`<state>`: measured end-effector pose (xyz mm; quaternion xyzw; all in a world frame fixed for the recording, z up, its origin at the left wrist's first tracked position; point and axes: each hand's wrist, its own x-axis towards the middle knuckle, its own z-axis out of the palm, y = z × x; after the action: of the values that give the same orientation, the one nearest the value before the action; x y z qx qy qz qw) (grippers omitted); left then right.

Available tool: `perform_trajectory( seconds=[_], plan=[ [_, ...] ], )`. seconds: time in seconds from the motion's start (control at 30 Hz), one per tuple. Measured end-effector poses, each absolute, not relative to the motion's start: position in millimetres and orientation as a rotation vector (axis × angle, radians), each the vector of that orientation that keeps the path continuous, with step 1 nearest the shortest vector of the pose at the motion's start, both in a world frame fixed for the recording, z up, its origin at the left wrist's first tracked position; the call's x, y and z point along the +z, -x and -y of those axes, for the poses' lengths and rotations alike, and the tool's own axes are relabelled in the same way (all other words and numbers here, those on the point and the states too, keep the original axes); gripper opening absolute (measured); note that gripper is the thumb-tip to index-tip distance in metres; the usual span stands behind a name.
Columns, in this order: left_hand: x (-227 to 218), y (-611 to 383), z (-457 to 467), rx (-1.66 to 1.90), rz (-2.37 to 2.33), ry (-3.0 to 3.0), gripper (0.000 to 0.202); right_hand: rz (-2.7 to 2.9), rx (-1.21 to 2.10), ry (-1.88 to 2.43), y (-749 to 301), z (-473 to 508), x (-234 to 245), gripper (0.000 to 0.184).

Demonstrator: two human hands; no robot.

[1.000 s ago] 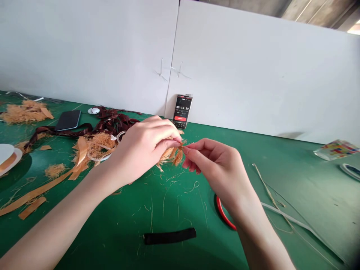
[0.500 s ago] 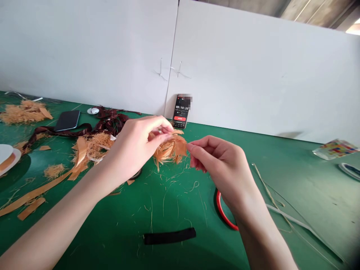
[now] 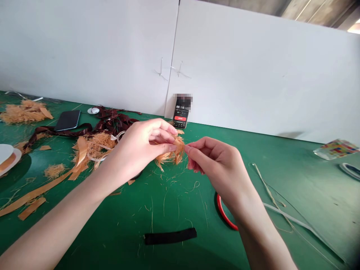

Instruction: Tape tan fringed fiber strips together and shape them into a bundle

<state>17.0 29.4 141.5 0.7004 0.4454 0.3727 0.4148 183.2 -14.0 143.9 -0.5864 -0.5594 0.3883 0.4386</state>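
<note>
My left hand [image 3: 140, 148] is closed around a frayed orange ribbon piece [image 3: 171, 153], pinching it between thumb and fingers above the green table [image 3: 174, 202]. My right hand [image 3: 216, 165] meets it from the right, thumb and forefinger pinched on a thread at the ribbon's edge. Loose orange threads hang down below the ribbon and lie scattered on the table under both hands.
Orange ribbon strips and fluff [image 3: 92, 146] lie at the left with dark red ribbon [image 3: 112, 122] behind. A phone with a timer [image 3: 180, 112] leans on the white wall. A black strip [image 3: 169, 236], a red ring [image 3: 223, 213], a dark phone [image 3: 68, 120] and a white spool [image 3: 7, 155] are nearby.
My left hand has lowered and turned the ribbon piece, folding it tighter in its fingers. My right hand has come back in to the ribbon's edge.
</note>
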Motion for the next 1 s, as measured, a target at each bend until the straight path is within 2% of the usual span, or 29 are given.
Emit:
perform_trajectory(
  seconds=[0.67,1.0],
  plan=[
    [136.3,-22.5,-27.6,0.922,-1.035,-1.724,0.024,1.398,0.998,1.423,-183.4,14.6,142.9,0.015],
    [134.3,-22.3,-29.1,0.84,-1.052,-1.826,0.023,1.463,1.052,1.541,-183.8,14.0,145.2,0.007]
  ],
)
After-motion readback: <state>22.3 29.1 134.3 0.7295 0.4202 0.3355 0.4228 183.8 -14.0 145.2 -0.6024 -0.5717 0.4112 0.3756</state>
